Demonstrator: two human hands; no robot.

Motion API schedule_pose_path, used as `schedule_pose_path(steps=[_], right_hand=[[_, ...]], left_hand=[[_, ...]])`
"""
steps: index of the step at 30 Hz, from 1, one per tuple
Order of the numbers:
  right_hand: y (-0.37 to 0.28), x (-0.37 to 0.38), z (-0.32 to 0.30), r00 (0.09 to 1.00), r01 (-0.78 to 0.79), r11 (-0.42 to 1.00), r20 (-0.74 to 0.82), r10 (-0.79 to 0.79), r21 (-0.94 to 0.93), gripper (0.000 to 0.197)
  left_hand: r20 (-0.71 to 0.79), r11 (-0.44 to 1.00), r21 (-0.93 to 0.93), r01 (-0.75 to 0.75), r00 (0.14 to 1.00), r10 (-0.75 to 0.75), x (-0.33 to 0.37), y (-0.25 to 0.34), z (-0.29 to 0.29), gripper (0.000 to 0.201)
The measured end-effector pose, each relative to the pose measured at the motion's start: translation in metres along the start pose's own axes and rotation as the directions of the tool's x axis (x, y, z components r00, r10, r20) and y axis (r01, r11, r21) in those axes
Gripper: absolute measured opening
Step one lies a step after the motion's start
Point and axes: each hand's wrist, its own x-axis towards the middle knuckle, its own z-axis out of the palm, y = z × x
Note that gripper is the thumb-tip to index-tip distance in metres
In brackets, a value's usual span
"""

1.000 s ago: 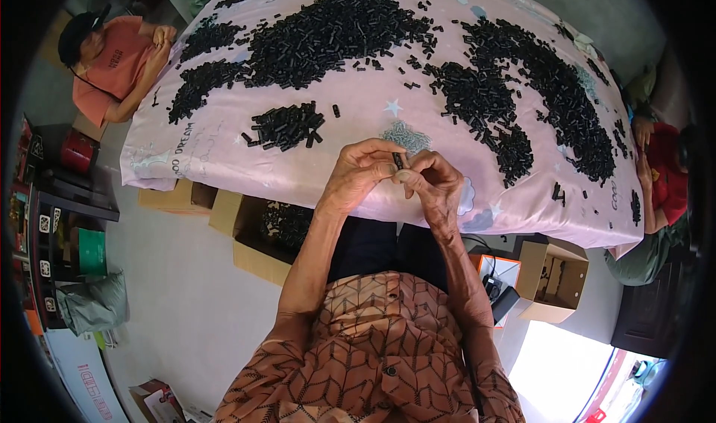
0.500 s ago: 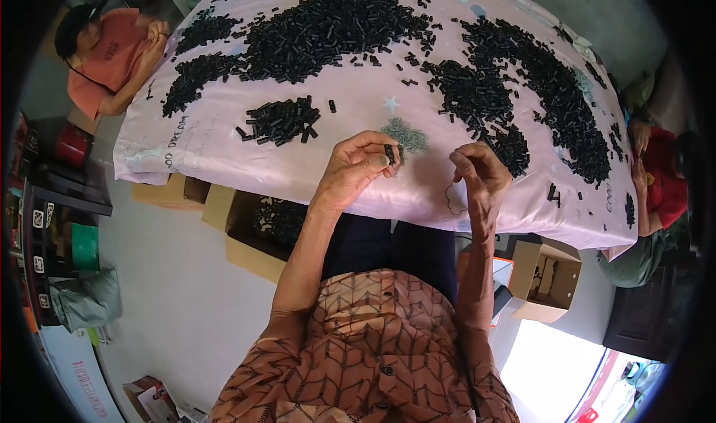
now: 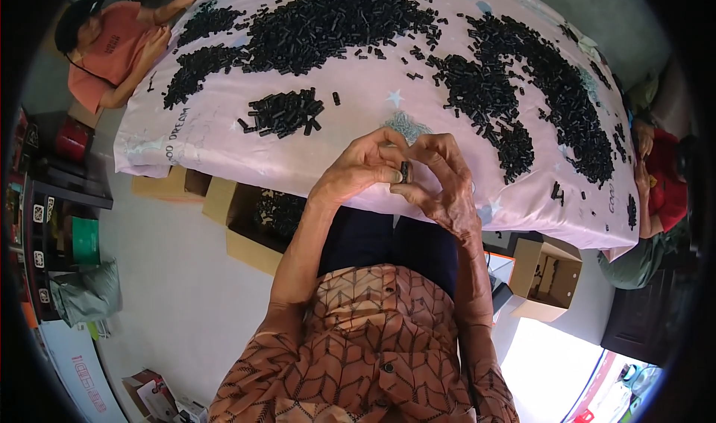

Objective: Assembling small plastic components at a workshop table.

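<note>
A small black cylindrical piece (image 3: 406,168) sits upright between the thumb and fingers of my left hand (image 3: 362,168). My right hand (image 3: 446,180) meets it from the other side, its thumb and fingertips curled in close to the piece. Whether those fingers hold something tiny of their own cannot be made out. Just beyond my hands lies a pile of tiny clear, pale pieces (image 3: 406,127), partly hidden by my fingers. A smaller heap of black pieces (image 3: 283,113) rests on the pink cloth (image 3: 224,136) to the left.
Large heaps of black pieces (image 3: 335,24) spread over the table's far side and right (image 3: 477,87). One person (image 3: 119,46) sits at the left edge, another (image 3: 664,177) at the right. Open cardboard boxes (image 3: 253,248) (image 3: 548,274) stand below the near edge.
My right hand has moved left to meet my left hand at the black piece. The left hand still holds it. The person at the left has stretched an arm toward the table.
</note>
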Motion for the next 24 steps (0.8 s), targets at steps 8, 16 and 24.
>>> schedule_pose_path(steps=[8,16,24], right_hand=[[-0.003,-0.008,-0.001,0.999,0.033,0.999,0.031,-0.033,-0.019,0.054],[-0.003,-0.013,-0.011,0.995,-0.031,0.999,-0.092,0.033,0.029,0.041],[-0.012,-0.008,0.010,0.981,0.064,0.992,-0.174,-0.083,-0.110,0.022]], left_hand=[[0.038,0.999,0.017,0.031,0.999,-0.032,0.004,0.005,0.007,0.043],[-0.020,0.999,0.033,-0.010,1.000,0.010,0.000,0.004,0.010,0.037],[-0.169,0.990,0.065,-0.126,0.976,0.135,0.000,-0.006,0.007,0.023]])
